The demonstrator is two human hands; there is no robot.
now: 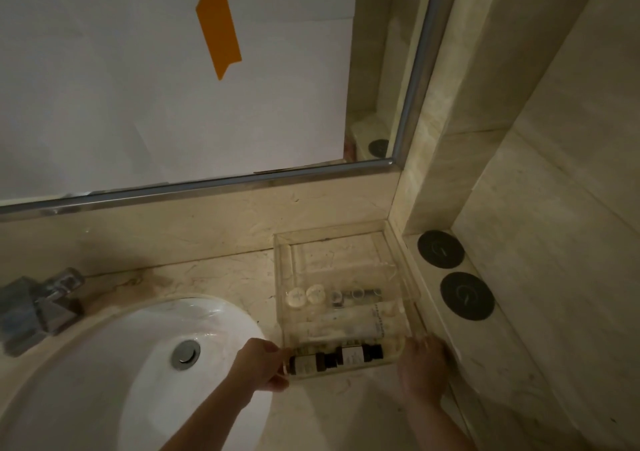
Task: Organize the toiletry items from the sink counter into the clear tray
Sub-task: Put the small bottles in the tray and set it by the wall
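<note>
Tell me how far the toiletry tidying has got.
Nearly finished, it seems. Done: the clear tray already holds two dark bottles in its near section, a white tube behind them, and small round caps and jars further back. In hand: the left hand and right hand grip the tray's near corners. Left: no loose toiletries show on the counter.

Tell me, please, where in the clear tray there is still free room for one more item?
The back part of the clear tray, toward the wall, is bare. The front is crowded: two dark bottles at the near edge, a white tube behind them, then small round caps. The left hand and right hand flank the near corners.
</note>
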